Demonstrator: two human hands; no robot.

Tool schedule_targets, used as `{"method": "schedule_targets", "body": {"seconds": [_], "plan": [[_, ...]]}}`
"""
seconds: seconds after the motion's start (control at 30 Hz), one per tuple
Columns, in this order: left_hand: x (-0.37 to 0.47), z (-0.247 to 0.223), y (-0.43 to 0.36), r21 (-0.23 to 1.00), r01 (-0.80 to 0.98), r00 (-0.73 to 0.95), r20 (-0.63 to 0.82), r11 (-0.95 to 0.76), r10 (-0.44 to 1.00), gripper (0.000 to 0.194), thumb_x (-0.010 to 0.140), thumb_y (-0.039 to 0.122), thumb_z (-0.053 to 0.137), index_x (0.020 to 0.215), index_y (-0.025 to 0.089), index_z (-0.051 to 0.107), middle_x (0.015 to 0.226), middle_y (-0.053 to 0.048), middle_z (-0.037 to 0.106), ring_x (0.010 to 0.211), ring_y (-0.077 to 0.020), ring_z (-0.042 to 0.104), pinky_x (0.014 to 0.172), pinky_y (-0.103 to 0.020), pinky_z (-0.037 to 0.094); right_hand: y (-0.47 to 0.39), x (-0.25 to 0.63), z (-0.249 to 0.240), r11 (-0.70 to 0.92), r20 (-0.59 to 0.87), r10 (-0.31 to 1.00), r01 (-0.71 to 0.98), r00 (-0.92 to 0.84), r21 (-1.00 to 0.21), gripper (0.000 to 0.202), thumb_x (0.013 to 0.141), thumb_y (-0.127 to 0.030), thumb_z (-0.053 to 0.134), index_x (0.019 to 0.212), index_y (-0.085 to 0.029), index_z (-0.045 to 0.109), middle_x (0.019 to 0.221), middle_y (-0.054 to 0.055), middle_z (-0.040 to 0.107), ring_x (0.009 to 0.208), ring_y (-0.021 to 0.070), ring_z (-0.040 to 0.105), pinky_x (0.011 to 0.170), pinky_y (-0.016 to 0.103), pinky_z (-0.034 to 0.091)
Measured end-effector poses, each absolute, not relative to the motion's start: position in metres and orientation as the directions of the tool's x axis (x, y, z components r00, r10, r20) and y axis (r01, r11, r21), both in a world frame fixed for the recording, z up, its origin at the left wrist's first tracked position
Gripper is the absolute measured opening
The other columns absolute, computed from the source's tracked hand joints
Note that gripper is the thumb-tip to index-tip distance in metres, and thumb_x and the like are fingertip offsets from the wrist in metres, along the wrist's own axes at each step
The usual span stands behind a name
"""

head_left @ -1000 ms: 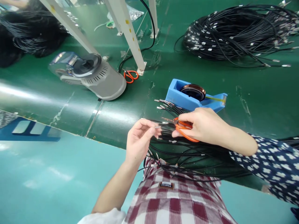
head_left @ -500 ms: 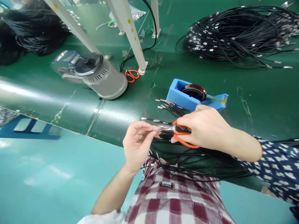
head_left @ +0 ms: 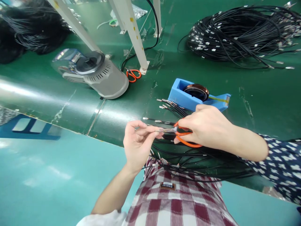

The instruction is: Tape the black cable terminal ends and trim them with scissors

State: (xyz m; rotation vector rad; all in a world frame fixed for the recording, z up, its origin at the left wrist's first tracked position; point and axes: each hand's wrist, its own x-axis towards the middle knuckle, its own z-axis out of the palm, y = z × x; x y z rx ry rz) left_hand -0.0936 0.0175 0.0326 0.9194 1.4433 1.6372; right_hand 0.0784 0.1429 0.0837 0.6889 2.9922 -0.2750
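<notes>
My right hand [head_left: 207, 127] is wrapped round the orange handles of a pair of scissors [head_left: 188, 142], whose blades point left and look nearly closed. The blade tips reach the fingers of my left hand [head_left: 138, 139]. Those fingers are pinched together on something too small to make out at the tips. Black cables [head_left: 178, 108] with silvery ends lie under and beyond my hands, and more black cables [head_left: 188, 172] run along the table edge against the checked apron [head_left: 174, 201]. A blue tape dispenser [head_left: 185, 97] with a brown roll stands just beyond my right hand.
A grey machine [head_left: 105, 78] stands at the left, beside a second pair of orange-handled scissors [head_left: 133, 76] and white metal legs [head_left: 136, 37]. Coiled black cables [head_left: 235, 34] lie at the back right, with another dark bundle [head_left: 37, 28] at the back left.
The scissor blades have come closer together at my left fingertips. My right hand has shifted very slightly, and the left keeps its pinch.
</notes>
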Motion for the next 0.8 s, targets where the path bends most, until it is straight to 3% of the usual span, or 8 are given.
{"method": "schedule_targets", "body": {"seconds": [0.27,0.33,0.4,0.47,0.57,0.63,0.7,0.8], "plan": [[-0.095,0.03,0.021,0.987,-0.156,-0.431,-0.024,-0.048,0.902,0.041,0.078,0.012,0.075,0.092,0.023,0.039,0.08,0.001,0.078,0.066,-0.0182,0.075,0.065,-0.03,0.062,0.144,0.075,0.083,0.93,-0.138,0.352,0.363,-0.926,-0.058,0.032,0.092,-0.037,0.056,0.067,-0.017,0.062,0.058,0.005,0.066,0.046,0.0126,0.044,0.058,0.033,0.02],[-0.097,0.026,0.022,0.98,-0.192,-0.409,-0.037,-0.046,0.912,0.04,0.078,0.013,0.076,0.092,0.023,0.04,0.08,0.0,0.078,0.066,-0.0183,0.075,0.064,-0.03,0.061,0.145,0.074,0.081,0.909,-0.155,0.384,0.402,-0.91,-0.108,0.034,0.09,-0.04,0.058,0.066,-0.017,0.06,0.057,0.003,0.063,0.047,0.0121,0.042,0.056,0.032,0.021],[-0.101,0.021,0.022,0.981,-0.188,-0.399,-0.039,-0.04,0.916,0.034,0.079,0.015,0.075,0.093,0.022,0.046,0.081,-0.001,0.077,0.066,-0.0177,0.074,0.065,-0.03,0.06,0.148,0.076,0.078,0.829,-0.144,0.477,0.498,-0.867,-0.253,0.04,0.089,-0.047,0.058,0.062,-0.018,0.056,0.053,0.0,0.057,0.047,0.0114,0.039,0.053,0.03,0.021],[-0.106,0.015,0.022,0.998,-0.063,-0.377,-0.013,-0.011,0.926,0.02,0.082,0.018,0.071,0.095,0.02,0.056,0.085,-0.003,0.075,0.071,-0.0173,0.072,0.069,-0.031,0.059,0.154,0.081,0.075,0.662,-0.108,0.617,0.588,-0.78,-0.466,0.048,0.089,-0.057,0.055,0.059,-0.019,0.05,0.05,-0.003,0.049,0.048,0.0107,0.037,0.05,0.028,0.022],[-0.117,0.005,0.026,0.911,0.413,-0.246,0.132,-0.02,0.96,0.01,0.085,0.016,0.062,0.091,0.02,0.069,0.091,-0.007,0.073,0.085,-0.0216,0.067,0.081,-0.038,0.054,0.162,0.095,0.067,0.406,-0.105,0.761,0.596,-0.64,-0.693,0.056,0.085,-0.068,0.051,0.057,-0.021,0.043,0.05,-0.004,0.042,0.048,0.0106,0.036,0.048,0.027,0.024],[-0.125,-0.001,0.035,0.72,0.69,-0.126,0.218,-0.073,0.968,0.013,0.084,0.014,0.06,0.084,0.021,0.071,0.093,-0.008,0.071,0.094,-0.0268,0.062,0.088,-0.045,0.048,0.164,0.104,0.061,0.337,-0.135,0.782,0.594,-0.608,-0.73,0.059,0.081,-0.073,0.053,0.057,-0.021,0.041,0.05,-0.004,0.041,0.048,0.0109,0.036,0.047,0.027,0.024],[-0.132,-0.006,0.051,0.584,0.806,-0.063,0.245,-0.096,0.967,0.014,0.084,0.014,0.058,0.08,0.021,0.071,0.095,-0.01,0.069,0.097,-0.0297,0.058,0.089,-0.048,0.046,0.164,0.111,0.054,0.329,-0.157,0.783,0.615,-0.602,-0.717,0.058,0.081,-0.073,0.054,0.058,-0.021,0.041,0.051,-0.004,0.041,0.049,0.0113,0.036,0.047,0.027,0.025],[-0.137,-0.013,0.084,0.569,0.814,-0.029,0.243,-0.118,0.97,0.02,0.086,0.011,0.053,0.092,0.02,0.069,0.096,-0.01,0.066,0.095,-0.0289,0.057,0.087,-0.046,0.046,0.16,0.116,0.045,0.356,-0.158,0.782,0.64,-0.603,-0.68,0.057,0.082,-0.071,0.054,0.059,-0.021,0.041,0.053,-0.004,0.041,0.051,0.0115,0.036,0.048,0.026,0.025]]}}
